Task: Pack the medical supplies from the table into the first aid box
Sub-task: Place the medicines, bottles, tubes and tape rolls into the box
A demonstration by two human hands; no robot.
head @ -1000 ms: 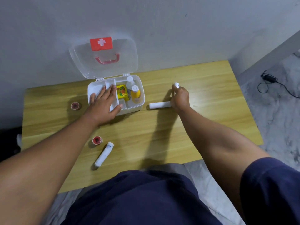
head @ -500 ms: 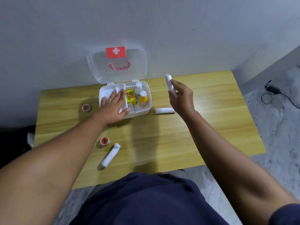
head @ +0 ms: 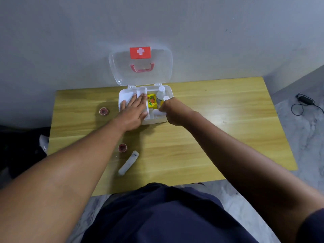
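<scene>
The white first aid box [head: 121,98] stands at the back of the wooden table [head: 219,123], its clear lid [head: 140,71] open against the wall. Inside are a yellow carton [head: 151,102] and two small bottles [head: 161,92]. My left hand [head: 134,110] lies flat on the box's left compartment. My right hand [head: 174,112] is closed on a white roll [head: 157,112], which sits low in the front right compartment. A second white roll [head: 128,163] and two red tape rolls [head: 104,111] [head: 122,147] lie on the table.
The wall rises directly behind the box. A black charger and cable [head: 304,100] lie on the marble floor to the right. Dark items [head: 21,146] sit on the floor past the table's left edge.
My right hand lifted a white roll from the table right of the box and carried it left and down into the box's front right compartment. My left hand stayed on the box.
</scene>
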